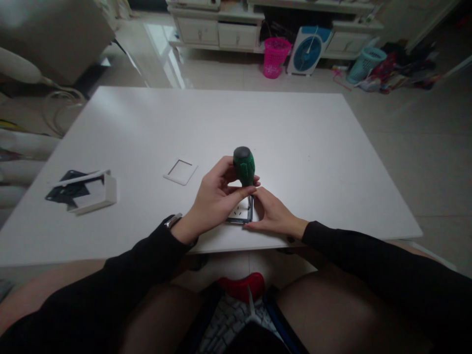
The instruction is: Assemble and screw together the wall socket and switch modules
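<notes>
My left hand (217,194) is closed round a screwdriver (244,166) with a green and dark grey handle, held upright. The shaft points down at the right side of a wall socket (239,212) with a white face and dark edges, lying flat near the table's front edge. My right hand (275,211) grips the right edge of the socket, thumb at the near side and fingers at the far side. The screwdriver's tip is small and I cannot make out what it touches. My left hand hides part of the socket.
A white square frame (187,180) lies on the white table (295,128) left of my hands. Farther left is an open white box (109,189) beside dark packaging (61,194). Beyond the table stand a pink basket (273,61), a blue fan (307,51) and cabinets (238,37).
</notes>
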### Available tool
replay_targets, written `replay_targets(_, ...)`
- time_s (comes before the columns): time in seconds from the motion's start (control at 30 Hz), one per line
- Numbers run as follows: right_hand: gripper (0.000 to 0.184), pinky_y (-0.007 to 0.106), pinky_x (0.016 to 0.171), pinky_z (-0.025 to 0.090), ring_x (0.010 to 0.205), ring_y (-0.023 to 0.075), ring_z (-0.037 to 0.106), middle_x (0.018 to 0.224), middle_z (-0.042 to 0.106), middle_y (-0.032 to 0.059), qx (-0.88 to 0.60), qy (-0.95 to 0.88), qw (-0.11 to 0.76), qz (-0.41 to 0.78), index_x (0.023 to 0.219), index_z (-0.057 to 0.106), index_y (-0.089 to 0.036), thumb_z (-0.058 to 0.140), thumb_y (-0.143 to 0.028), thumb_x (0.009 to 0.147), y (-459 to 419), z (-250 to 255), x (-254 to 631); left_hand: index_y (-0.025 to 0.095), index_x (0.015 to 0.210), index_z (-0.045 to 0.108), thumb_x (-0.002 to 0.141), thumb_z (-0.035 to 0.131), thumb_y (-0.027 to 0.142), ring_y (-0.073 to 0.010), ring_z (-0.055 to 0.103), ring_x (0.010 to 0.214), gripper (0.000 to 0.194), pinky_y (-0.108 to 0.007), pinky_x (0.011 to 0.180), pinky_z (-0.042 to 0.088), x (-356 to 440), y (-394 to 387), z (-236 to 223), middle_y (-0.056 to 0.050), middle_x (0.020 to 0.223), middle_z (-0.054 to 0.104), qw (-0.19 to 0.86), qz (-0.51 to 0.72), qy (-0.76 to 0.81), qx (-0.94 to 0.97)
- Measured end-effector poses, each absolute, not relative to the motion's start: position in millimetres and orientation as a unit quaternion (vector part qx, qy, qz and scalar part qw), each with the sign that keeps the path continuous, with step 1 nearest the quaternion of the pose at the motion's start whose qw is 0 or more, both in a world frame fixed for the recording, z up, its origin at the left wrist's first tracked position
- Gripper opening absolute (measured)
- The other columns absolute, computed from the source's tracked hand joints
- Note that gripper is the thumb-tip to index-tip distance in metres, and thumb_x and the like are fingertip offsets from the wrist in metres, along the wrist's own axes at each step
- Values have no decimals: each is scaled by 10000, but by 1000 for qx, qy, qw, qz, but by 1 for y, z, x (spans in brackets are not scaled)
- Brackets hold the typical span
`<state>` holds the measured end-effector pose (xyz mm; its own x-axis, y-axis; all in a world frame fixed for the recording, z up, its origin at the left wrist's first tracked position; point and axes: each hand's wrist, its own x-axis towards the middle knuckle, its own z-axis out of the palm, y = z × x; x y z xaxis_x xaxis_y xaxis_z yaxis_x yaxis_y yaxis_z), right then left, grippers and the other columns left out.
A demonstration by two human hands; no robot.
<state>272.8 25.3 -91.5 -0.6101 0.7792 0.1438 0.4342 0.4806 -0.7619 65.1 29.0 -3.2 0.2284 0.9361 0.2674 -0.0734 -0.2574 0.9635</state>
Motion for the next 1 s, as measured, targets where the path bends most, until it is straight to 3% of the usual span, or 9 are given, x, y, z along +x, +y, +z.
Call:
replay_targets(0.37, 774, 545, 970, 539, 1112, 333, 606, 1252, 616, 116, -369, -828, 247, 343, 1332, 497, -251, 908, -498, 724, 25, -91, 274, 200, 1104, 582, 843, 831, 310, -200, 782, 934, 377, -310, 817, 702, 64, 31, -2, -42, 1007, 741, 494, 510, 353, 609)
replay_targets(0.63, 902, 620, 1045, 502, 1232, 380, 589, 1388, 596, 141, -358, -826, 254, 353, 1476, 441, -278, 902, -492, 731, 26, -93, 273, 211, 1109, 584, 841, 834, 307, -202, 781, 923, 379, -321, 816, 705, 66, 29, -4, -31, 985, 740, 511, 501, 348, 606)
replay_targets(1.0, 887, 621, 1044, 507, 1245, 381, 588, 1379, 601, 150, -357, -828, 259, 347, 1461, 455, -263, 906, -481, 729, 25, -92, 272, 199, 1139, 590, 853, 823, 313, -215, 782, 959, 386, -335, 832, 705, 65, 29, -3, -46, 1003, 742, 512, 491, 345, 614)
